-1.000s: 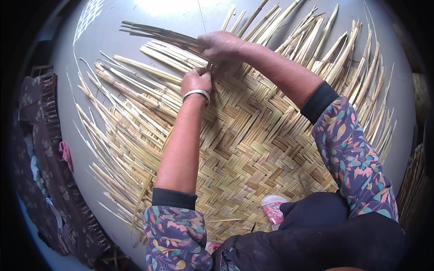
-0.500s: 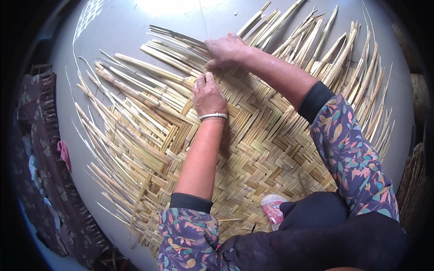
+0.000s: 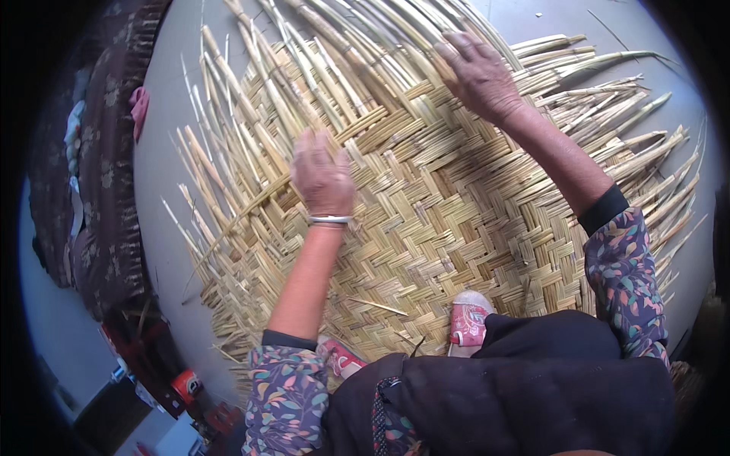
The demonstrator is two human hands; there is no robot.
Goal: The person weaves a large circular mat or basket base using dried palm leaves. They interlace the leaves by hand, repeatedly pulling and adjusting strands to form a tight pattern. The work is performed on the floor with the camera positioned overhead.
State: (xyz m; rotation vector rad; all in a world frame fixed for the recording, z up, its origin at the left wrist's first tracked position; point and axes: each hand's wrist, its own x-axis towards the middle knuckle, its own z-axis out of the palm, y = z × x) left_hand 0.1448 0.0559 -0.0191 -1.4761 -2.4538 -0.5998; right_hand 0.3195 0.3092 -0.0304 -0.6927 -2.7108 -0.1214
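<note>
Largest of all, a straw-coloured woven mat. Lies flat across the middle of the frame, shows a tight zigzag weave, breaks into loose strips along the top, left and right edges. Under it, grey floor, seen bare along the left side and at the upper right.

Next in size, dark clothing over the lap, filling the lower middle and lower right. At the upper left, a dark patterned cloth with a gathered edge, running down the side of the frame.

Then flowered sleeves with black cuffs: one at the lower left, one at the right.

Smaller again, two bare hands, well apart. Left hand left of centre: back upward, fingers straight and loosely together, clasping nothing visible, over the strips; too blurred to tell if touching. Right hand above centre: back upward, fingers reaching onto strips at the upper middle; cannot tell whether closed around any.

Below, pink-and-white shoes, one on the mat near the lower middle, one partly hidden by the clothing. Smaller still, a pink cloth beside the dark patterned cloth. Last, a pale bracelet around the left wrist.
</note>
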